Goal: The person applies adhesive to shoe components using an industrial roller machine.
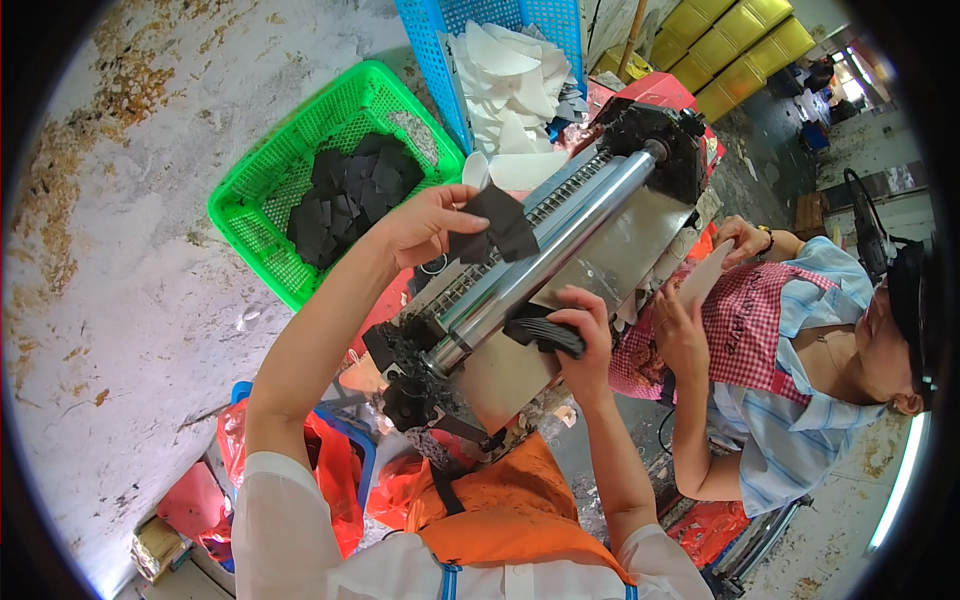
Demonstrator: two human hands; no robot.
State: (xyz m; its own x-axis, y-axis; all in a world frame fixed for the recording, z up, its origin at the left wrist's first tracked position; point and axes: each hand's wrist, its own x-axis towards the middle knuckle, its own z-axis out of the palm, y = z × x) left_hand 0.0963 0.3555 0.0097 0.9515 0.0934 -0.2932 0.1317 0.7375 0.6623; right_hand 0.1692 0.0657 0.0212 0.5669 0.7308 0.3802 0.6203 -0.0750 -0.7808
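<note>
My left hand (436,226) is closed on a flat black piece (505,222) of thin sheet material, pinched between thumb and fingers above the far side of a roller machine. A shiny metal roller (560,250) runs slantwise across this machine, beside a spring-like coiled rod (455,293). On the near side, my right hand (588,345) grips a stack of black pieces (546,334), their edges fanned a little, over the machine's flat metal plate (505,375). Whether the left hand's piece touches the machine, I cannot tell.
A green basket (262,150) with black pieces stands at the left, beside a blue basket (425,50) of whitish pieces. Close on the right, a co-worker in a checked apron (752,318) holds a pale piece (706,274). Yellow containers (735,35) are stacked behind.
</note>
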